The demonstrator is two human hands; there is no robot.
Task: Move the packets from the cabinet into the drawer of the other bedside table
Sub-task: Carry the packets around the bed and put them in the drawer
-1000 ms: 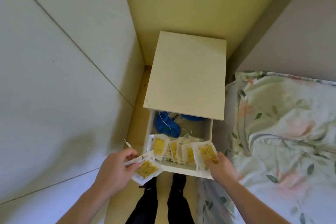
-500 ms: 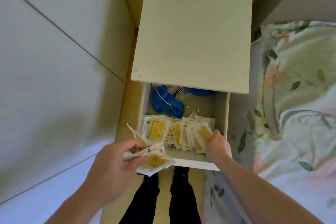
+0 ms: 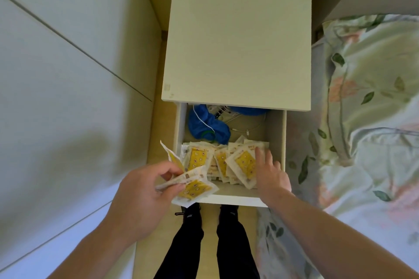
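Note:
The pale bedside table (image 3: 238, 36) has its drawer (image 3: 275, 133) pulled out toward me. Several white packets with yellow centres (image 3: 217, 161) stand in a row along the drawer's front. My left hand (image 3: 145, 190) pinches a small bundle of the same packets (image 3: 192, 188) just over the drawer's front left corner. My right hand (image 3: 269, 174) lies with straight fingers against the rightmost packet (image 3: 242, 165) in the drawer, holding nothing.
Blue cloth (image 3: 204, 124) and white cables (image 3: 240, 124) fill the back of the drawer. A bed with floral bedding (image 3: 367, 106) borders the table on the right. White wardrobe panels (image 3: 68, 70) close off the left. My dark-trousered legs (image 3: 208, 244) stand in front of the drawer.
My right hand set its packet into the drawer's right end and let go, fingers now straight. My view moved closer over the drawer. My left hand kept its bundle.

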